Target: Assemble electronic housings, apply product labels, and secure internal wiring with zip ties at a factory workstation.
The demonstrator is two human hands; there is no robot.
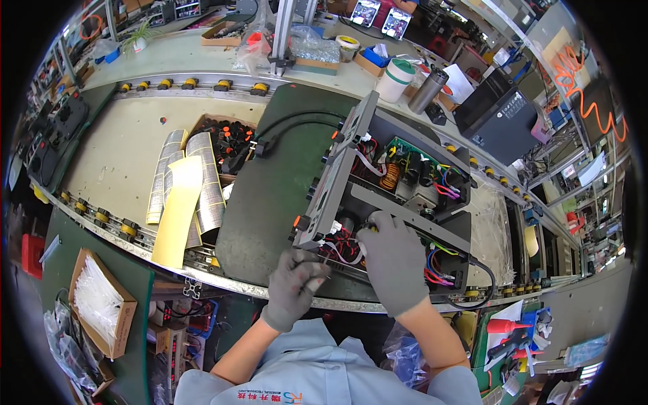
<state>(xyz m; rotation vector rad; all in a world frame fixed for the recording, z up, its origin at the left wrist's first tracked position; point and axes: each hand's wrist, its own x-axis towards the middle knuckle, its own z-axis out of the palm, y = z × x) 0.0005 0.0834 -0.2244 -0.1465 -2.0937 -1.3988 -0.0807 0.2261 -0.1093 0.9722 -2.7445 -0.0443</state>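
Note:
Two grey metal device housings lie open side by side on a dark green board (253, 236). The farther housing (455, 162) shows a circuit board (405, 152), a copper coil (389, 177) and coloured wires. Over the nearer housing (461, 270) bends my gloved right hand (397, 260), its fingers curled down inside near the front panel (329, 202). What its fingertips grip is hidden. My gloved left hand (293, 287) is closed at the near edge of that panel, beside red and black wires (343, 244). Something thin shows at its fingertips, too small to name.
Left of the board lie yellow-backed label sheets (179, 209) and a box of black and orange parts (226, 138). Roller rails (128, 231) edge the line. A carton of white strips (101, 304) stands lower left. A flask (428, 91) and white tub (395, 82) stand behind.

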